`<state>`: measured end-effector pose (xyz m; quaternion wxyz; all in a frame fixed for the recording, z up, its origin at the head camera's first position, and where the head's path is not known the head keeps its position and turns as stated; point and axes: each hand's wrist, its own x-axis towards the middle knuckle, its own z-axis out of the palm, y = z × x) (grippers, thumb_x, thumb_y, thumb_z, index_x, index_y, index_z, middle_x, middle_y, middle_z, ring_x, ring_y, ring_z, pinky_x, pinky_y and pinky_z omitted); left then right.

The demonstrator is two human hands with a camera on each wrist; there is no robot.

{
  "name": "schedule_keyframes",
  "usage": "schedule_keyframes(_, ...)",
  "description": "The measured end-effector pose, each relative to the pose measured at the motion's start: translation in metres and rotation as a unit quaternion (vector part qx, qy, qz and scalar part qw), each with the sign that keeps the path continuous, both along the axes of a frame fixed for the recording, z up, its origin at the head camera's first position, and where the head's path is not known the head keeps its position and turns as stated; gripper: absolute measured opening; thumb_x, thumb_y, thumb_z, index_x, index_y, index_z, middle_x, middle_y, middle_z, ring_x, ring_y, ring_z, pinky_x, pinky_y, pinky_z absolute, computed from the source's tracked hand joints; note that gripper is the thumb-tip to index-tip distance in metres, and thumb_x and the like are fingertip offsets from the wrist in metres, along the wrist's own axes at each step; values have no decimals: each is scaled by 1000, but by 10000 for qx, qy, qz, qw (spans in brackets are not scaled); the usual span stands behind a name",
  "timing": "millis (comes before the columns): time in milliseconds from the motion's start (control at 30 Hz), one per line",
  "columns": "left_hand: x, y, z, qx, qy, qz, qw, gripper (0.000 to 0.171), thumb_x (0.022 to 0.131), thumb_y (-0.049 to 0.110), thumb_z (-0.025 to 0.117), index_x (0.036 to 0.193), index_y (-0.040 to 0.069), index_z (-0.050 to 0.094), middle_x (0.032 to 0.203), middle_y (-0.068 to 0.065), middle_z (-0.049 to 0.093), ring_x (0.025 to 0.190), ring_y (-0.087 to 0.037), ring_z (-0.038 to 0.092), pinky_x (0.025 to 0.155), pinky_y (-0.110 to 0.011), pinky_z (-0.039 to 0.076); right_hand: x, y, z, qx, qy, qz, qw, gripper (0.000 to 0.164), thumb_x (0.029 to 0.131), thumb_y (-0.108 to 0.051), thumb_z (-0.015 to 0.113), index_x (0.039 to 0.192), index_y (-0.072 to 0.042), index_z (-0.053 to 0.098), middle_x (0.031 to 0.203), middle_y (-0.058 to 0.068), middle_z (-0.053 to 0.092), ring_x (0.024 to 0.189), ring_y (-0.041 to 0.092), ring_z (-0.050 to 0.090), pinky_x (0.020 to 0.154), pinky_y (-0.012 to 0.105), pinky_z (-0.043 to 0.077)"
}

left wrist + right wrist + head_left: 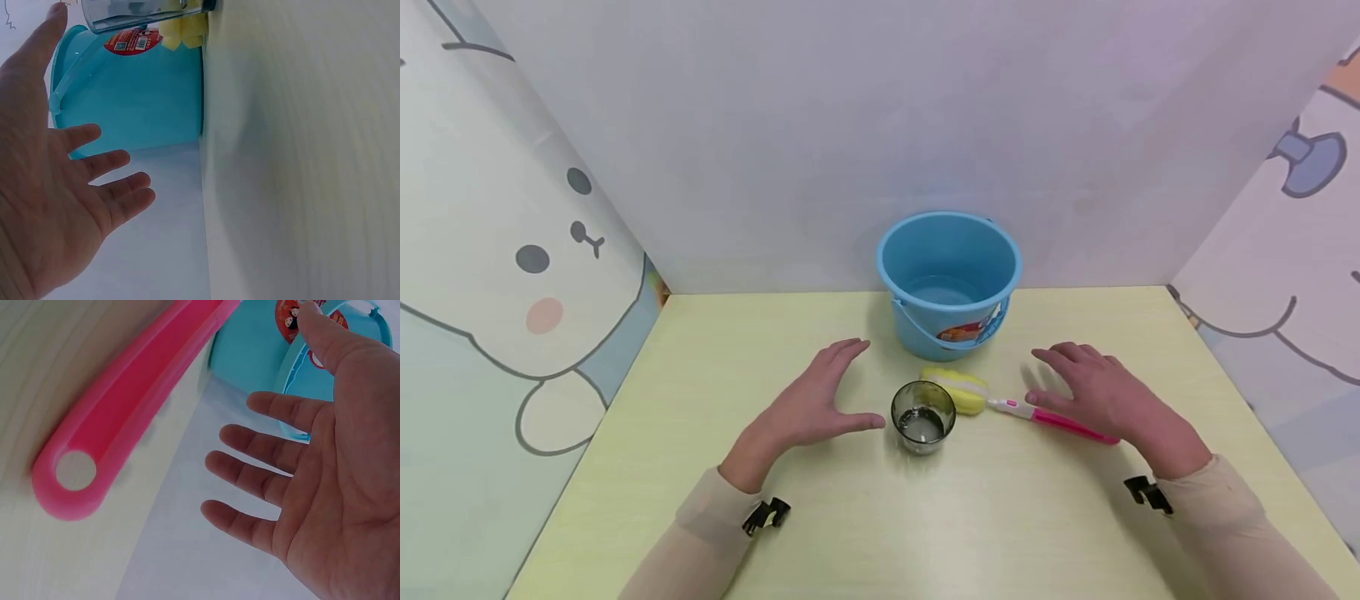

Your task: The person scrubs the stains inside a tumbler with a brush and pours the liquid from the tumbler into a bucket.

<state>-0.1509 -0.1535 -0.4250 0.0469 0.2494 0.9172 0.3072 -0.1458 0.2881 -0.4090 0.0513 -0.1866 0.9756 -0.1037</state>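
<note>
My left hand point(816, 400) hovers just left of a dark clear glass cup point(923, 417), thumb pointing at its side, fingers spread and holding nothing. In the left wrist view the cup point(144, 14) stands beyond the thumb. Over the pink-and-white handle point(1060, 421) of a bottle brush is my right hand point(1093, 392), its fingers apart with nothing in them. The brush's yellow sponge head point(966, 392) lies behind and right of the cup. From the right wrist, the pink handle point(119, 412) shows a round hole at its end, apart from the palm.
A blue bucket point(917, 321) with a lowered handle and a red label stands at the back of the pale wooden table point(925, 533), close to a plain white back wall point(850, 125). Side panels with cartoon animals point(497, 233) flank the table.
</note>
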Motion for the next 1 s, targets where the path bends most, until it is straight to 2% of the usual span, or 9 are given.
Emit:
schedule_keyframes(300, 5, 16, -6, 377, -146, -401, 9984, 121, 72, 77, 84, 165, 18, 34, 163, 3, 40, 150, -19, 37, 122, -44, 37, 4, -6, -7, -112, 199, 574, 9981, 68, 91, -41, 85, 146, -7, 62, 132, 17, 64, 120, 41, 60, 98, 64, 53)
schedule_keyframes(533, 7, 28, -10, 827, -535, -730, 9925, 119, 72, 65, 92, 163, 13, 37, 160, -9, 46, 140, -33, 51, 115, -46, 45, 7, -10, -12, -157, 176, 879, 9959, 54, 89, -25, 89, 134, -4, 69, 118, 13, 67, 107, 33, 65, 88, 52, 61)
schedule_keyframes(600, 8, 31, -11, 917, -639, -805, 9905, 116, 73, 60, 94, 163, 13, 38, 159, -11, 47, 137, -33, 53, 113, -46, 47, 8, -11, -13, -161, 125, 929, 9955, 52, 88, -21, 90, 133, -4, 70, 116, 12, 68, 105, 33, 65, 86, 51, 62)
schedule_keyframes(767, 9, 40, -14, 971, -785, -910, 9880, 110, 74, 50, 97, 161, 11, 41, 157, -9, 50, 133, -24, 56, 111, -43, 49, 9, -13, -15, -124, -70, 980, 9951, 52, 83, -16, 93, 129, -5, 72, 112, 9, 68, 98, 26, 64, 81, 44, 64)
schedule_keyframes(900, 10, 45, -16, 994, -809, -984, 9869, 108, 76, 44, 98, 160, 5, 42, 154, -4, 52, 134, -20, 55, 110, -41, 51, 9, -15, -14, -97, -136, 1042, 9944, 45, 82, -14, 93, 124, -9, 75, 106, 4, 67, 91, 19, 62, 77, 38, 63)
schedule_keyframes(1000, 11, 48, -17, 978, -807, -1014, 9867, 107, 76, 43, 98, 160, 6, 42, 154, -2, 52, 134, -18, 54, 109, -40, 51, 9, -15, -16, -80, -150, 1055, 9943, 40, 83, -11, 92, 120, -10, 77, 101, 2, 66, 87, 16, 60, 76, 36, 62)
